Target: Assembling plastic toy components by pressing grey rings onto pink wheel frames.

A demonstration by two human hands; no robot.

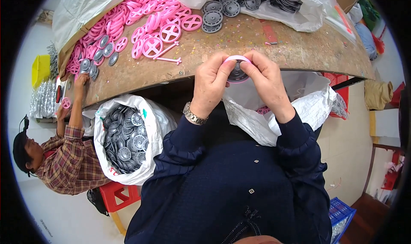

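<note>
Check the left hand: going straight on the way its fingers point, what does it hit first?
The left hand would first meet the pink-rimmed grey wheel it holds, then probably the right hand on the far side; depth is unclear.

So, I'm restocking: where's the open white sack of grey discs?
Head view, left side: the white sack sits near the table, between the plaid-shirted co-worker and the person's left sleeve.

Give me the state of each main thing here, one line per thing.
Pink ring: around the gray disc, full seating unclear
Left hand: closed on the ring's left side
Right hand: closed on its right side
Left sack: open, filled with gray discs
Right sack: open, some pink showing inside
Pink wheels: heaped loose on the table
</note>
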